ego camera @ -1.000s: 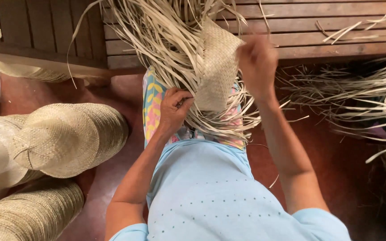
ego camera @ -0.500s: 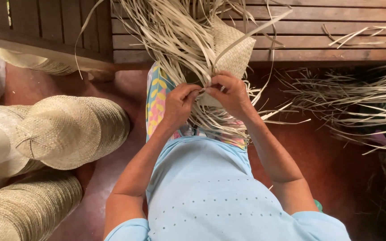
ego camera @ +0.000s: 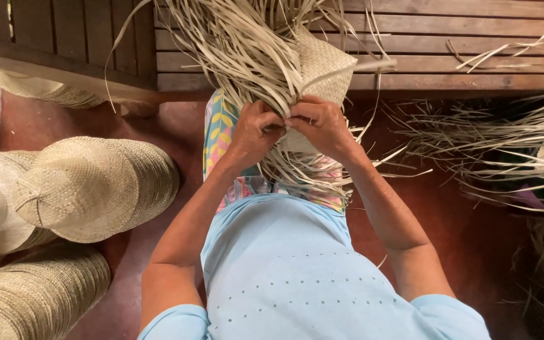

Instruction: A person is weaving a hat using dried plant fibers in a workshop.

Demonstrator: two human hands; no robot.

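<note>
Straw strands [ego camera: 240, 50] — fanning away from hands [ego camera: 288, 126]

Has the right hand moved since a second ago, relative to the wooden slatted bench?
Yes. The right hand has come down from the wooden slatted bench edge and leftward, now meeting the left hand on the pale woven straw piece.

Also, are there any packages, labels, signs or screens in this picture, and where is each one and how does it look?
None can be seen: no package, label, sign or screen.
What is there instead: both hands, left hand and right hand, grip pale straw strips of a half-woven piece.
Finished woven hats lie on the left, on the red-brown floor.
</note>
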